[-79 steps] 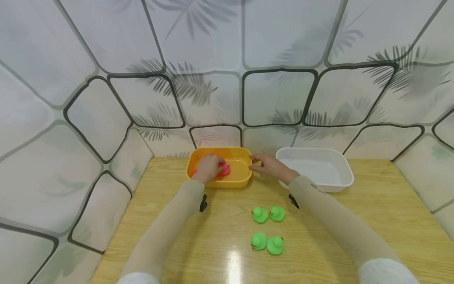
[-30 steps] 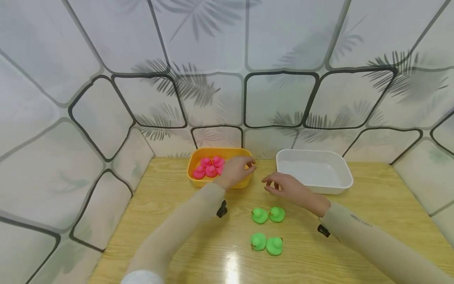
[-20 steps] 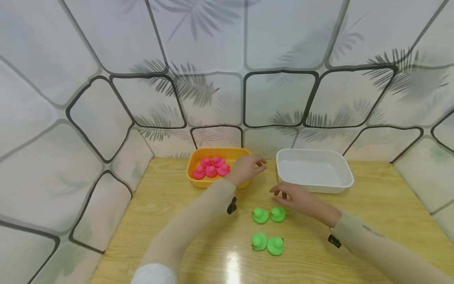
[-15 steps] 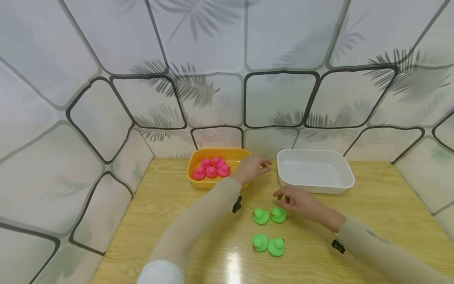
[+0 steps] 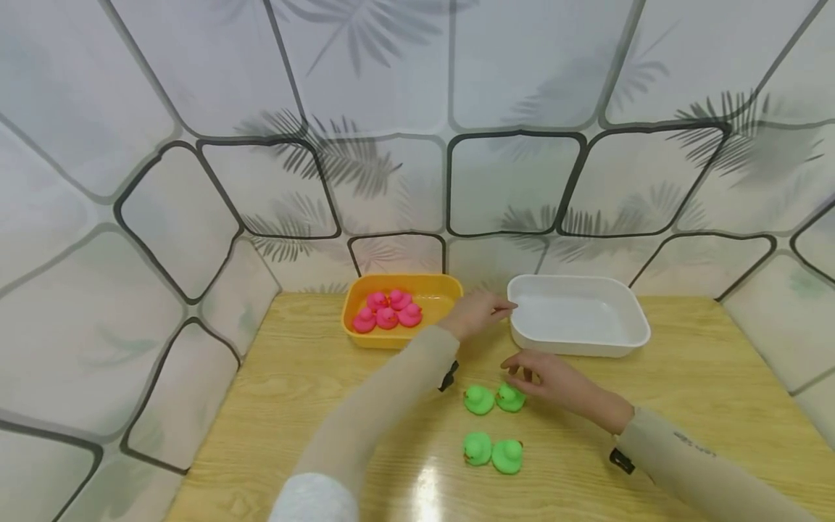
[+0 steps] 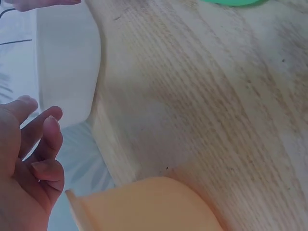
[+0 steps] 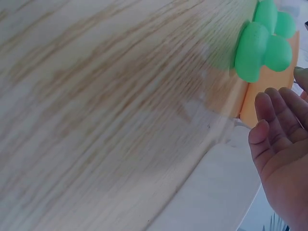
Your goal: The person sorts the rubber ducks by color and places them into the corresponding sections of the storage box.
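Left hand and right hand empty, fingers loosely bent.
The white tray lies at the left fingertips, contact unclear; a green duck sits just by the right fingertips.

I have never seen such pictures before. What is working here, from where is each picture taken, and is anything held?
No machine: a person's bare left hand and right hand. The wide picture comes from a head camera looking down; the close ones from cameras on both wrists.

On the wooden table, an orange tray holds five pink ducks, beside a white tray; four green ducks sit nearer the person.

Neither hand seems to hold anything: left near the white tray, right by a green duck.
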`<state>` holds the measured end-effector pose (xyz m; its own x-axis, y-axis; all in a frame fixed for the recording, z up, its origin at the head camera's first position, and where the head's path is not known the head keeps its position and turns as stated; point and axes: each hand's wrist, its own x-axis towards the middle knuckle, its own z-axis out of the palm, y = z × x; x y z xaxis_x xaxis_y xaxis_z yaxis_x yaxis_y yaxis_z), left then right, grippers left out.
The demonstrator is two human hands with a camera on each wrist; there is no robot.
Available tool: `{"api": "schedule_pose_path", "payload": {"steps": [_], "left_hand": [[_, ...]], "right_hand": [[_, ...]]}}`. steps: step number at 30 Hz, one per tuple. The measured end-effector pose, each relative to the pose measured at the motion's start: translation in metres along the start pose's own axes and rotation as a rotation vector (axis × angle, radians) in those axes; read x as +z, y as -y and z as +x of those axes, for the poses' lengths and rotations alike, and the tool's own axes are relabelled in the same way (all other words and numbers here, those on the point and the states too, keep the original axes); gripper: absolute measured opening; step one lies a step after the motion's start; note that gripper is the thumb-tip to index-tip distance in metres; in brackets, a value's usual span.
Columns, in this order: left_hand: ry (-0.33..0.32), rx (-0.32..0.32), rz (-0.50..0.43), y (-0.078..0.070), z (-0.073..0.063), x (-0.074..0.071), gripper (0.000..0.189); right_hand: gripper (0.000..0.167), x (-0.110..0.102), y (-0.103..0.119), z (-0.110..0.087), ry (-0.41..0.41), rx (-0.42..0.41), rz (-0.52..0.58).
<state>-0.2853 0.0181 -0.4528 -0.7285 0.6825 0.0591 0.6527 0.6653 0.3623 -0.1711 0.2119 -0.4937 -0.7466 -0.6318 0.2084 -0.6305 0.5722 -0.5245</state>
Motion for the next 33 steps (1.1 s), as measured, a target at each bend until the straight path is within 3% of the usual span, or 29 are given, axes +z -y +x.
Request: {"api": "schedule_pose_path", "payload": {"steps": [7,17,27,33], "left_hand": [[-0.015,0.02,0.092,-0.001,0.003,0.009,0.031],[-0.016,0.014,0.01,0.005,-0.002,0.005,0.028],[0.006,-0.086,0.004,0.005,-0.008,-0.002,0.023],[0.008,-0.165,0.018,0.003,-0.01,-0.003,0.04]], "right_hand": [[0.02,0.0,0.001,-0.001,0.003,-0.008,0.005],[0.025,-0.001,0.003,-0.001,0.038,-0.011,0.007],[0.032,-0.001,0.002,0.0,0.124,-0.057,0.024],[0.024,-0.003,0.003,-0.001,0.162,-0.073,0.007]]}}
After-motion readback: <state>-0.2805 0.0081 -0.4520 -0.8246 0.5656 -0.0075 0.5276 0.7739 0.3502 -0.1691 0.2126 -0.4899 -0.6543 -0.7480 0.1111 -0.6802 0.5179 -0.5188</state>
